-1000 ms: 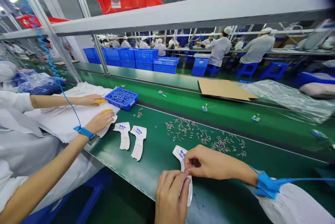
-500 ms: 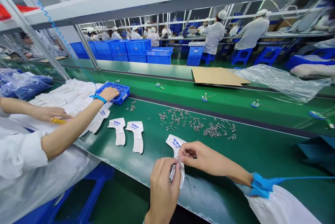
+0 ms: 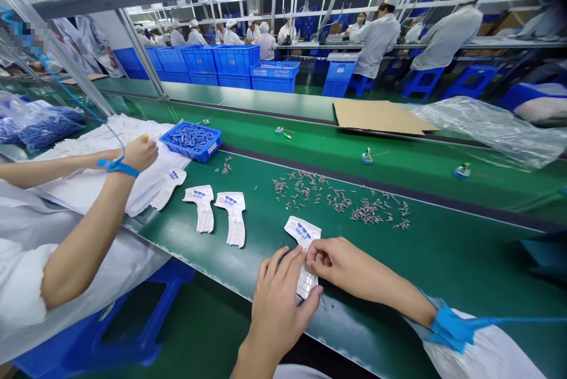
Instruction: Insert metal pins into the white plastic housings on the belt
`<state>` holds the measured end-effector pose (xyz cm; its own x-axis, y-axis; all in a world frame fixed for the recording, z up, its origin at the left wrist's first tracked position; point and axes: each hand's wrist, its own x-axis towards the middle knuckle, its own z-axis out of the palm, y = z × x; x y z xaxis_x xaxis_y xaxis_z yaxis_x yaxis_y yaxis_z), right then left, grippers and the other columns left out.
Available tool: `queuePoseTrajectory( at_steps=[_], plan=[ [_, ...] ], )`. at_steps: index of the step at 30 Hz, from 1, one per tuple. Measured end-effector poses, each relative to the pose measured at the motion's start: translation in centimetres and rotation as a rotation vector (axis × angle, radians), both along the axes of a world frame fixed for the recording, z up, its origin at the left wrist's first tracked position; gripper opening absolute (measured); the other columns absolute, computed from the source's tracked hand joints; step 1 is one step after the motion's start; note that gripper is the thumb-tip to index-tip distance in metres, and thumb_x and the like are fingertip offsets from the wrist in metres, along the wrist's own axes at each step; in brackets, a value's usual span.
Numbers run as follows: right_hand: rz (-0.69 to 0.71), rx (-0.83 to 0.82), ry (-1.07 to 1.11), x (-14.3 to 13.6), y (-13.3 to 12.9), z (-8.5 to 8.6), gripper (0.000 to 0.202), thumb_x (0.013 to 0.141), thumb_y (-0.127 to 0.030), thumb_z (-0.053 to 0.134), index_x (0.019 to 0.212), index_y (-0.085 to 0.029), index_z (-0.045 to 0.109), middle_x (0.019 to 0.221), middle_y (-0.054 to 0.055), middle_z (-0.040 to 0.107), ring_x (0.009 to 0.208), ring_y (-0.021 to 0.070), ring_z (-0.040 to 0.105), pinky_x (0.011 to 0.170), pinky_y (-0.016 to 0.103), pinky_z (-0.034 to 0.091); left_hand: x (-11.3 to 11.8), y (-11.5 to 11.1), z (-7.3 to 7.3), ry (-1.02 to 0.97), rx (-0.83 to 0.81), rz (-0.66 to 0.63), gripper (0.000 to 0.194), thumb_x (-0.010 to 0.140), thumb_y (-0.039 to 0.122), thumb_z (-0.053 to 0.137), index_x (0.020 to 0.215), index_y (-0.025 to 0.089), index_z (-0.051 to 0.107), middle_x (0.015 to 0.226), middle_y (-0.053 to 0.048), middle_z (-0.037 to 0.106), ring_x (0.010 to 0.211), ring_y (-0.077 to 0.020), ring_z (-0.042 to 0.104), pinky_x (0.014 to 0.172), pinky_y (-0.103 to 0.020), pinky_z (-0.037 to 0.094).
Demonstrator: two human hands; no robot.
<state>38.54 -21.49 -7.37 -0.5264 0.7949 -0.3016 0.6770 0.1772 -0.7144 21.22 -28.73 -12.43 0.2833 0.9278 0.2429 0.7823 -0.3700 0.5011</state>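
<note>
A white gun-shaped shell [image 3: 305, 230] with blue pieces in its upper part lies on the green work surface. My left hand [image 3: 283, 293] rests at the shell's left side, fingers spread, fingertips touching it. From the right, my right hand [image 3: 341, 261] reaches to the shell's middle with thumb and index finger pinched; whatever sits between them is too small to make out. Two similar shells [image 3: 202, 208] [image 3: 233, 216] lie to the left. Small metal parts [image 3: 367, 212] are scattered behind the hands.
A co-worker's arms [image 3: 93, 219] reach in at the left over white shells. Near them stands a blue tray [image 3: 190, 140] of blue parts. Small circuit pieces [image 3: 367, 156] sit on the green belt [image 3: 319, 146]. Cardboard [image 3: 381, 116] and clear plastic [image 3: 487, 131] lie behind.
My left hand has opened from a pinch and spread along the shell. My right hand stays at the shell. The co-worker's hand has left the blue tray and moved left. The view has shifted slightly.
</note>
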Motion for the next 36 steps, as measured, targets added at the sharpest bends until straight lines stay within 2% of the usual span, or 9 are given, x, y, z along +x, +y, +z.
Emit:
queuePoseTrajectory(
  at_steps=[4, 12, 17, 20, 22, 25, 28, 32, 36],
  plan=[
    [-0.016, 0.001, -0.024, -0.1, 0.3, -0.1, 0.006, 0.086, -0.019, 0.055, 0.083, -0.022, 0.06, 0.072, -0.001, 0.068, 0.063, 0.015, 0.059, 0.055, 0.024, 0.035, 0.0, 0.0, 0.1, -0.026, -0.001, 0.007, 0.051, 0.09, 0.028, 0.064, 0.138, 0.022, 0.049, 0.138, -0.007, 0.059, 0.131, -0.029, 0.049, 0.104, -0.044, 0.046],
    [0.023, 0.018, -0.113, -0.3, 0.7, -0.7, 0.004, 0.085, -0.019, 0.056, 0.084, -0.022, 0.057, 0.072, -0.001, 0.068, 0.069, 0.0165, 0.059, 0.055, 0.024, 0.033, 0.0, 0.1, 0.0, -0.048, -0.008, 0.018, 0.052, 0.089, 0.029, 0.065, 0.138, 0.022, 0.048, 0.136, -0.007, 0.061, 0.129, -0.0292, 0.051, 0.103, -0.045, 0.046],
    [0.101, -0.031, -0.048, -0.1, 3.1, 0.8, 0.009, 0.088, -0.02, 0.055, 0.088, -0.02, 0.063, 0.07, -0.001, 0.068, 0.063, 0.015, 0.061, 0.055, 0.023, 0.038, 0.2, -0.1, -0.1, -0.062, 0.018, 0.051, 0.054, 0.088, 0.028, 0.066, 0.139, 0.022, 0.047, 0.137, -0.005, 0.06, 0.128, -0.0295, 0.05, 0.102, -0.045, 0.045],
    [0.105, 0.254, -0.061, -2.9, 6.5, 1.4, 0.017, 0.094, -0.021, 0.052, 0.097, -0.02, 0.069, 0.094, 0.002, 0.073, 0.083, 0.0173, 0.066, 0.071, 0.025, 0.045, 0.4, 0.0, -0.2, -0.045, 0.013, 0.066, 0.054, 0.089, 0.03, 0.065, 0.139, 0.022, 0.047, 0.137, -0.006, 0.06, 0.128, -0.0304, 0.05, 0.101, -0.046, 0.045],
    [0.16, 0.483, -0.168, -5.9, 9.1, 0.8, 0.022, 0.095, -0.018, 0.055, 0.113, -0.019, 0.067, 0.113, 0.005, 0.069, 0.101, 0.0201, 0.064, 0.087, 0.028, 0.045, 0.5, 0.0, -0.2, -0.034, 0.003, 0.078, 0.052, 0.09, 0.03, 0.064, 0.139, 0.022, 0.047, 0.138, -0.006, 0.059, 0.128, -0.0308, 0.05, 0.101, -0.046, 0.046],
    [0.18, 0.557, -0.209, -10.5, 12.7, -0.7, 0.032, 0.094, -0.016, 0.059, 0.127, -0.017, 0.062, 0.13, 0.012, 0.06, 0.116, 0.0253, 0.058, 0.097, 0.032, 0.042, 0.4, 0.1, -0.1, -0.03, -0.012, 0.075, 0.051, 0.092, 0.03, 0.061, 0.14, 0.023, 0.046, 0.14, -0.004, 0.058, 0.129, -0.0304, 0.049, 0.102, -0.047, 0.045],
    [0.177, 0.583, -0.254, -13.3, 14.9, -1.8, 0.025, 0.095, -0.012, 0.054, 0.117, -0.012, 0.066, 0.121, 0.017, 0.062, 0.11, 0.0277, 0.061, 0.094, 0.035, 0.045, 0.3, 0.0, 0.0, -0.042, -0.033, 0.075, 0.051, 0.093, 0.031, 0.059, 0.142, 0.025, 0.045, 0.141, -0.002, 0.057, 0.129, -0.0302, 0.049, 0.102, -0.048, 0.046],
    [0.168, 0.589, -0.283, -13.8, 15.3, -1.6, 0.023, 0.093, -0.005, 0.049, 0.1, -0.009, 0.07, 0.105, 0.019, 0.066, 0.099, 0.0282, 0.065, 0.084, 0.035, 0.047, 0.2, -0.1, 0.0, -0.071, -0.051, 0.091, 0.049, 0.094, 0.038, 0.057, 0.141, 0.028, 0.048, 0.141, 0.0, 0.058, 0.129, -0.0301, 0.05, 0.104, -0.047, 0.045],
    [0.149, 0.567, -0.203, -11.6, 13.2, 0.2, 0.022, 0.089, -0.005, 0.052, 0.1, -0.012, 0.07, 0.101, 0.013, 0.071, 0.095, 0.024, 0.066, 0.081, 0.03, 0.047, 0.1, -0.2, -0.4, -0.077, -0.047, 0.089, 0.048, 0.094, 0.038, 0.056, 0.141, 0.028, 0.047, 0.143, 0.002, 0.056, 0.13, -0.0288, 0.048, 0.105, -0.047, 0.044]
  ],
)
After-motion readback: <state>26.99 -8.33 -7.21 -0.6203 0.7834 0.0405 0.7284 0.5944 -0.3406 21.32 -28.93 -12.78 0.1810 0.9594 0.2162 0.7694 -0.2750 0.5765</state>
